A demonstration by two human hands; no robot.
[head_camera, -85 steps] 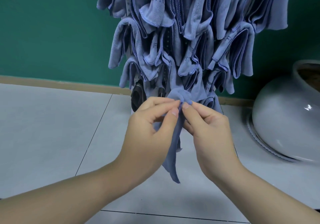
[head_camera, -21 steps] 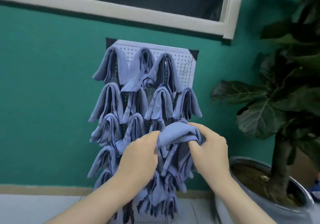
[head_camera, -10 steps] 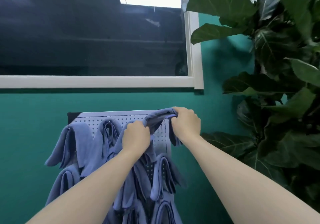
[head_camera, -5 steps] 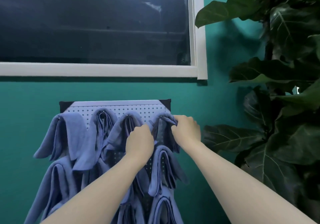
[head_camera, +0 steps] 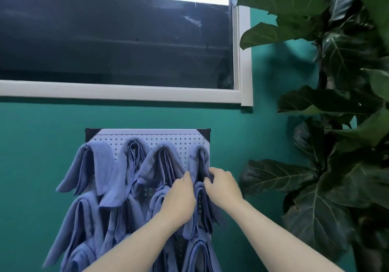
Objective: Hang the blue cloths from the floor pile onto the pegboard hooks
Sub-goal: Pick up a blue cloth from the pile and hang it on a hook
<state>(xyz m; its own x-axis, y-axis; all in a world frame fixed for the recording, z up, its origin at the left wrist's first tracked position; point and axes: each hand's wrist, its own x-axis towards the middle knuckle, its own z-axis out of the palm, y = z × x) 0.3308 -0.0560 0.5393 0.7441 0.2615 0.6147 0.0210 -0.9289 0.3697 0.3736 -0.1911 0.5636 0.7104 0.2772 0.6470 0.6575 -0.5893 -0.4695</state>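
Teal wall, dark window with white frame above, large-leafed green plant at right.

Even, soft indoor light, ceiling panels glaring in the dark window glass, edges slightly bowed

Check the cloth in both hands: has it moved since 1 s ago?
Yes. The cloth was held up at the pegboard top right edge; now it hangs lower from the top right hook, both hands down at its lower part.
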